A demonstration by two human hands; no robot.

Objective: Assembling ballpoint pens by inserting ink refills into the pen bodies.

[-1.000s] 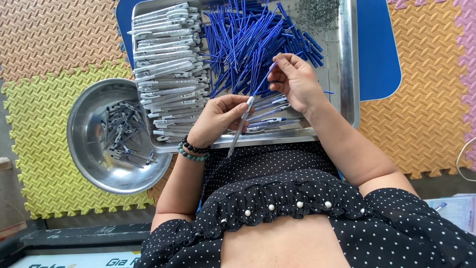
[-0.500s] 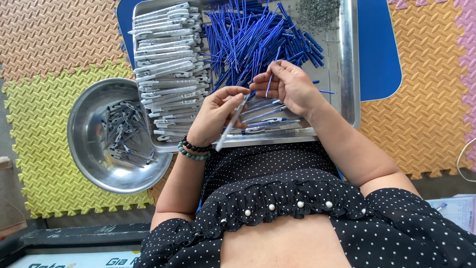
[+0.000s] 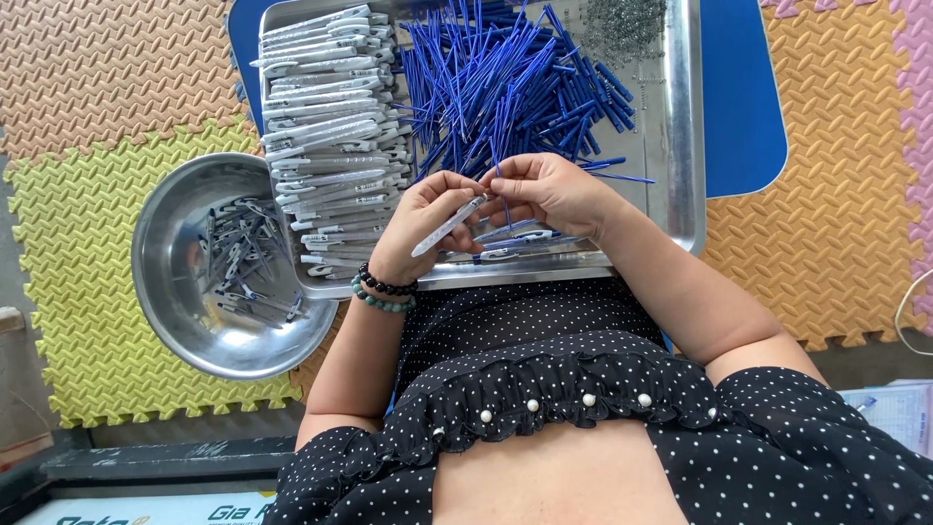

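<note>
Head view: a white pen barrel [image 3: 448,226] is gripped by the closed fingers of the left hand [image 3: 425,222]. A blue refill [image 3: 505,199] is pinched by the right hand [image 3: 549,192] fingers, just beside the barrel's upper end, above the steel tray [image 3: 680,146]. Beyond the fingers, 1 heap of blue refills [image 3: 515,87] is seen.

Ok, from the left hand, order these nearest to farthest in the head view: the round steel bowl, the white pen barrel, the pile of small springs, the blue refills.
1. White pen barrel: held in the left hand.
2. Blue refills: heap in the tray, just beyond the fingers.
3. Round steel bowl: on the mat, off to the hand's left.
4. Springs: tray's far right corner.
</note>
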